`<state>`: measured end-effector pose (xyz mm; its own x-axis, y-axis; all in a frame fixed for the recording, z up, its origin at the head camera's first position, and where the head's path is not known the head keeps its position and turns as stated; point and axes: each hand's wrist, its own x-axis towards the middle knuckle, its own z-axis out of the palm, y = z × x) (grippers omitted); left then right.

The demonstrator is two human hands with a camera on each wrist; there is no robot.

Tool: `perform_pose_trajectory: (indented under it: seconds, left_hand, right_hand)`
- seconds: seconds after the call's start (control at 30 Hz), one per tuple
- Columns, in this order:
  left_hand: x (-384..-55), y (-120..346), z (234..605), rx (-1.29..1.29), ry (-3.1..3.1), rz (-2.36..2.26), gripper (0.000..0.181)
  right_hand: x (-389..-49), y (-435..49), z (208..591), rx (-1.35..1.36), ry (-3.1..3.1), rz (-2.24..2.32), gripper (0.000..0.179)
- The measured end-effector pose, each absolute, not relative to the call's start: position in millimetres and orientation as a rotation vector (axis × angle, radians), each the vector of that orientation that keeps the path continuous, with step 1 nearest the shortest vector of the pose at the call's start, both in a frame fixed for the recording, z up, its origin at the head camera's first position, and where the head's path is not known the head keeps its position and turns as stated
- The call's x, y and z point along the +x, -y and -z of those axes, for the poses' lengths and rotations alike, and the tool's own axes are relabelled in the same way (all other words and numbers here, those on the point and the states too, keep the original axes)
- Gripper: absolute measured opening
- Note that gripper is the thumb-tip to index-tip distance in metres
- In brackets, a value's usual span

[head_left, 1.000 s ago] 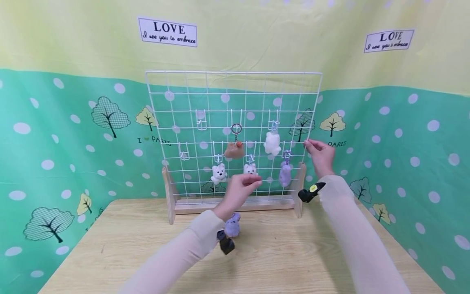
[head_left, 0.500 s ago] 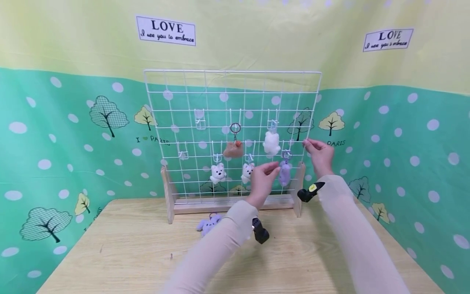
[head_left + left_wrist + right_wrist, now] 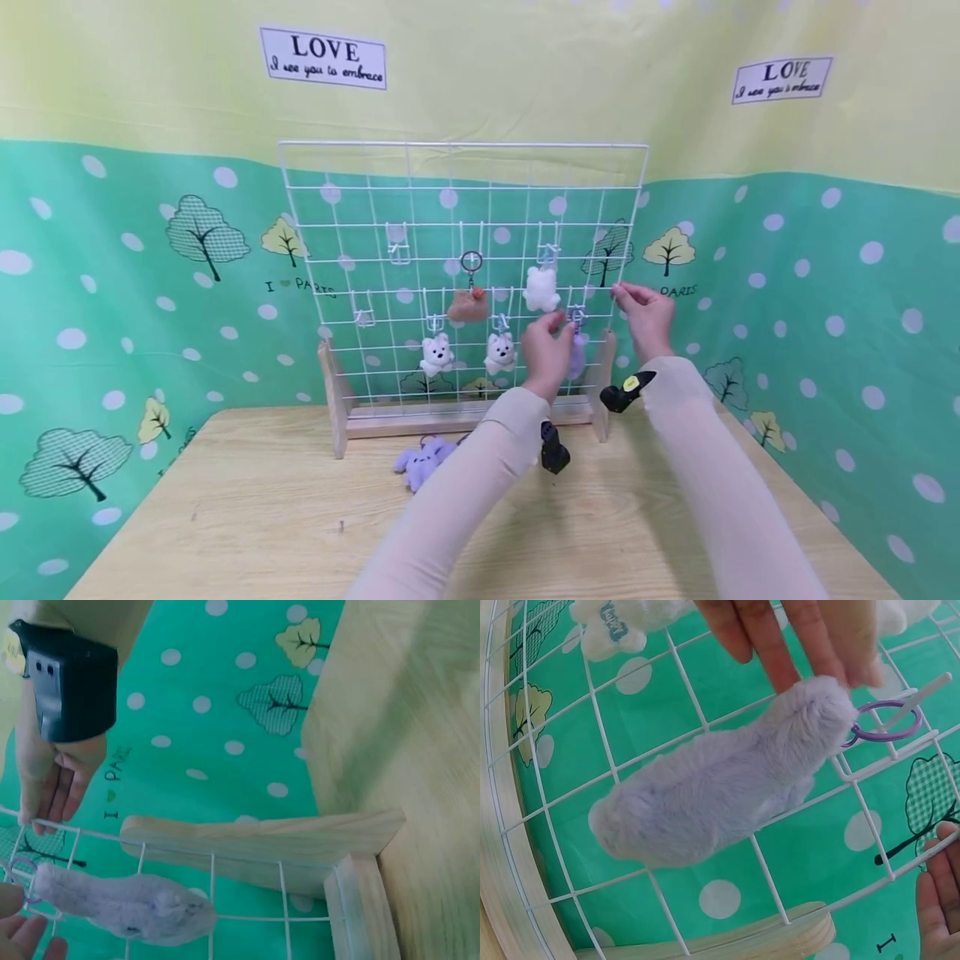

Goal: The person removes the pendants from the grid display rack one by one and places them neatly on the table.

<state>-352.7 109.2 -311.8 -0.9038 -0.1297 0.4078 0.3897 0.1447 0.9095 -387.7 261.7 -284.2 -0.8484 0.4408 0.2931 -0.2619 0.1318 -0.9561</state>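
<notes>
Before the green dotted cloth (image 3: 817, 275), your right hand (image 3: 648, 320) pinches the grid rack (image 3: 420, 426) at its right edge; your left hand (image 3: 546, 357) is at the purple plush (image 3: 720, 787), its grip unclear.

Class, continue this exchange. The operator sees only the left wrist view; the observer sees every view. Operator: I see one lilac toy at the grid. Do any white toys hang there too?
Observer: Yes, three white toys hang on the grid.
Operator: The bit of table I see tells me little. Does anything lie on the rest?
Observer: At least one more lilac toy lies in front of the grid; the left sleeve may hide others.
Operator: Any bare hooks?
Observer: Two, both toward the grid's left side in the head view.
</notes>
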Motion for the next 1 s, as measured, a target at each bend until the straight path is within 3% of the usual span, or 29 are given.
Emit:
perform_pose_trajectory:
  seconds: [0.63,1.0]
  left_hand:
    - [-356.7,-108.0,314.5,-0.276,1.938,1.941,0.009]
    - [-348.3,-104.6,309.1,-0.345,1.889,1.921,0.008]
  right_hand:
    - [-387.0,-256.4,283.4,-0.168,1.869,-1.764,0.036]
    - [-387.1,-257.9,284.3,-0.171,1.864,-1.767,0.034]
